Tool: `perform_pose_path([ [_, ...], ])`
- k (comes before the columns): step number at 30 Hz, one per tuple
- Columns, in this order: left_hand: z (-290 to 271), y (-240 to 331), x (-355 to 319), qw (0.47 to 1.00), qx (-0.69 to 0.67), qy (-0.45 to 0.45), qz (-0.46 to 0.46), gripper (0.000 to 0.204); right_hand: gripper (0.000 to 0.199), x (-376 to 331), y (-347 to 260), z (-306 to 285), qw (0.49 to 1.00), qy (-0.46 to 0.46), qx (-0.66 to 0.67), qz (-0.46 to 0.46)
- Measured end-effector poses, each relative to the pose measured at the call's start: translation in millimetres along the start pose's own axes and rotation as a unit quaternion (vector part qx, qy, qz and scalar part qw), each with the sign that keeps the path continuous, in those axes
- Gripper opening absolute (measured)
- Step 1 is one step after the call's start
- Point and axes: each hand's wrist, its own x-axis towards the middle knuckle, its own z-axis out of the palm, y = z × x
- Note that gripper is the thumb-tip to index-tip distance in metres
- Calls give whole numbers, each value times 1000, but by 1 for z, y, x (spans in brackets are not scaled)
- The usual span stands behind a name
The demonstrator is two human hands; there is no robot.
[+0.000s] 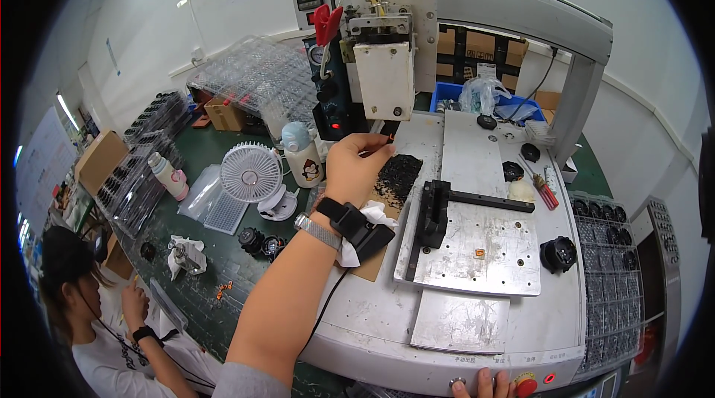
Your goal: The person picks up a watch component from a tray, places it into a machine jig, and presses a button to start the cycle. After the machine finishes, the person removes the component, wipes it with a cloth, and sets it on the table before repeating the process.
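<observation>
Co-worker (112,323): seated at lower left, wrist strap on one arm, hands raised near the worktop edge.
Worktop (216,301): dark green, cluttered.
Trays (138,167): clear plastic stacks at far left, dark parts inside.
Bottle (168,174): pink and white, upright beside the trays.
Fan (251,173): small, white, facing the camera, just right of the bottle.
Flask (304,154): white with a blue cap, upright behind the fan.
Left hand (356,166): reaching forward over the machine bed, black strap and metal watch band at the wrist, white cloth tucked beneath.
Left fingers (381,146): thumb and forefinger pressed together at the tips, right at the top edge of the screws; whether a screw sits between them, cannot tell.
Screws (398,176): loose pile of small black ones on a brown card, just right of the left hand.
Head (383,78): machine head with a white cover, hanging above the screws.
Jig (477,242): steel plate with a black L-shaped stop, right of the screws.
Black part (558,254): round, on the bed just right of the jig.
Right hand (482,385): only fingertips visible at the lower edge, resting on the machine's front panel beside a red button (526,384).
Right fingers: lying side by side, holding nothing visible.
Grid tray (607,279): far right, round black parts in its upper cells.
</observation>
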Motion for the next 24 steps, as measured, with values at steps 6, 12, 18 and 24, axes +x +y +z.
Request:
perform_pose_path([
  [6, 0, 3, -1, 1000, -2, 0, -3, 24, 55, 0, 0, 0, 1000, 2, 1, 1],
  [12, -1, 5, -1, 1000, 1, 0, -1, 23, 54, 0, 0, 0, 1000, 0, 3, 5],
  [18, -1, 10, -3, 1000, 6, -4, -1, 22, 52, 2, 0, -3, 1000, -3, 12, 8],
  [24, -3, 11, -3, 999, 27, -23, -10, 27, 52, 1, 0, -3, 1000, -6, 14, 6],
])
